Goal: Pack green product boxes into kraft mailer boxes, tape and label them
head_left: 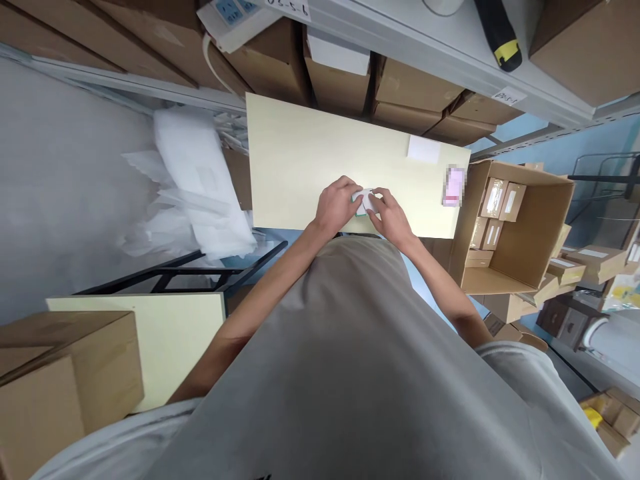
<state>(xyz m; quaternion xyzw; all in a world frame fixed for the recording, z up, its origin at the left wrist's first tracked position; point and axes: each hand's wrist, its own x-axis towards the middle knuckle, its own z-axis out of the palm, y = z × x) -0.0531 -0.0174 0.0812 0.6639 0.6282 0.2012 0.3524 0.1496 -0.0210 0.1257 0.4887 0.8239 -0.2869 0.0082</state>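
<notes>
Between my two hands, over the pale tabletop (300,160), is a small flat white piece with green edges (362,204); its exact kind is too small to make out. My left hand (340,203) grips its left side, thumb and fingers closed on it. On the other side my right hand (390,217) pinches the white piece with thumb and index finger. Parts of the piece are hidden behind the fingers. Both hands are near the table's front edge, close to my body.
A white sheet (423,149) and a blurred pink item (454,186) lie on the table's right end. An open carton (543,227) with small boxes stands to the right. White wrapping (195,173) hangs at left. Behind, a metal shelf (400,50) overhangs brown boxes (415,87).
</notes>
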